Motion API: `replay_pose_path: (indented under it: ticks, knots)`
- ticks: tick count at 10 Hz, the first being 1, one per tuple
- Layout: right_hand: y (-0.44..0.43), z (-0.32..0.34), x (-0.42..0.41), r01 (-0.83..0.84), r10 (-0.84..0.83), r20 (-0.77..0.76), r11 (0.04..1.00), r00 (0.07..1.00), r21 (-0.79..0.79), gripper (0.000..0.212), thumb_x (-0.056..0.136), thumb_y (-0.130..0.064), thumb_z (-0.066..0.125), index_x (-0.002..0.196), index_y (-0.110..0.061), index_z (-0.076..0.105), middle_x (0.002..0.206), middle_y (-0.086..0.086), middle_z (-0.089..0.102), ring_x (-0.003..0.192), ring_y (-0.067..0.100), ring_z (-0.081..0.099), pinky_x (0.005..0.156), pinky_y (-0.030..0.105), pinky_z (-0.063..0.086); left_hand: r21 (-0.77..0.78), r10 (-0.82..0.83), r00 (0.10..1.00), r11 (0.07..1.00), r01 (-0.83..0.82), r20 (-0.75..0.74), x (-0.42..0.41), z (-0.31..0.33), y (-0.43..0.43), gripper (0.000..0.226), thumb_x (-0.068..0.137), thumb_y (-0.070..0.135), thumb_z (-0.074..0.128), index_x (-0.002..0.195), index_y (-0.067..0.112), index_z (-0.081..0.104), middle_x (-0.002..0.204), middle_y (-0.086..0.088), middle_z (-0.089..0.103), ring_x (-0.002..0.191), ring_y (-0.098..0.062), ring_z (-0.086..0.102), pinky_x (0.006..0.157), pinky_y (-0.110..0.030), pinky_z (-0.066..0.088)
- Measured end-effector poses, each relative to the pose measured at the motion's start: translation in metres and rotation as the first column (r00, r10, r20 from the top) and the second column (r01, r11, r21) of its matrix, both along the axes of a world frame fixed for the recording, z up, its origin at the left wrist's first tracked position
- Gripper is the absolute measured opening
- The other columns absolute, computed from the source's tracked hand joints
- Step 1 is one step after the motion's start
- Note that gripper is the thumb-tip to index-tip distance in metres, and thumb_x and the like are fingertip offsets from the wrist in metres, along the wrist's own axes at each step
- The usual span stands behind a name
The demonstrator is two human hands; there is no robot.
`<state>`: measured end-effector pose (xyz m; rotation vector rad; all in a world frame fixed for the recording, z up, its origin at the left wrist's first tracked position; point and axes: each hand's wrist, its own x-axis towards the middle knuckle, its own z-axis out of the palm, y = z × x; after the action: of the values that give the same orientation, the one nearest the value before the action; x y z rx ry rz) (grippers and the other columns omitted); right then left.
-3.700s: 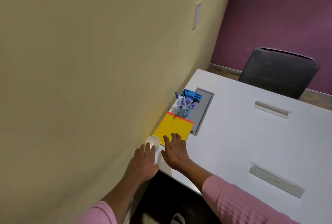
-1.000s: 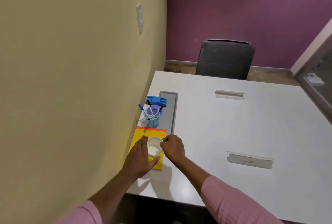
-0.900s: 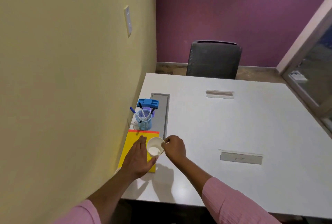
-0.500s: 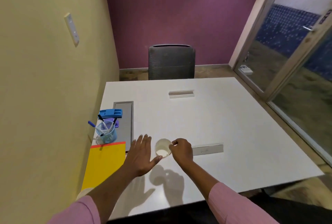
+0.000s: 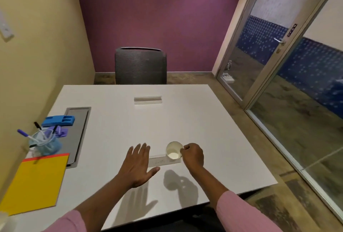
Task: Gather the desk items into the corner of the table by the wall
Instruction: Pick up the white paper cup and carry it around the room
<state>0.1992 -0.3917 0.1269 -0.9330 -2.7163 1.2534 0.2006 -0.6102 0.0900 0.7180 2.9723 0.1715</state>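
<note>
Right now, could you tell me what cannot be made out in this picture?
Head view:
- Flat plate: partly behind the paper cup and left hand; marking too small.
- Purple thing: blurred, half behind the pen cup.
- Yellow folder: near corner cut by the left edge.
- Paper cup in the right hand: lifted or resting, unclear.

Single head-worn view, seen from near edge, angled forward and down across white tabletop (image 5: 185, 120) toward chair (image 5: 140, 66), purple wall (image 5: 157, 18).
</note>
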Motion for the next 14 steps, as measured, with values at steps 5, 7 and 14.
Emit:
replay_pose_path:
  ticks: [5,7,14]
  knots:
    - [0.120,-0.061,-0.041,-0.007,0.014,0.107,0.998,0.994,-0.063,0.020,0.082,-0.012,0.058,0.099,-0.009,0.068,0.100,0.010,0.071,0.090,0.031,0.066,0.072,0.031,0.052,-0.169,0.086,0.996,0.982,-0.088,-0.020,-0.022,-0.006,0.107,0.096,0.084,0.075,0.010,0.149,0.005,0.012,0.158,-0.017,0.013,0.144,-0.035,0.012,0.116,-0.053,0.007]
    - [0.124,-0.083,-0.059,0.004,0.006,0.132,0.998,0.991,-0.069,0.019,0.082,-0.011,0.058,0.099,-0.008,0.067,0.102,0.011,0.070,0.092,0.033,0.065,0.075,0.033,0.052,-0.151,0.102,0.995,0.983,-0.104,-0.019,-0.029,-0.022,0.108,0.093,0.086,0.074,0.015,0.143,0.003,0.032,0.150,-0.020,0.033,0.137,-0.040,0.031,0.112,-0.057,0.021]
    - [0.121,-0.121,-0.080,-0.016,0.023,0.188,0.999,0.982,-0.038,0.019,0.082,-0.012,0.056,0.097,-0.006,0.066,0.099,0.013,0.069,0.091,0.034,0.064,0.076,0.034,0.051,-0.155,0.160,0.986,0.974,-0.166,-0.049,-0.034,-0.051,0.094,0.086,0.086,0.072,0.024,0.136,0.004,0.043,0.141,-0.019,0.046,0.128,-0.040,0.043,0.106,-0.058,0.033]
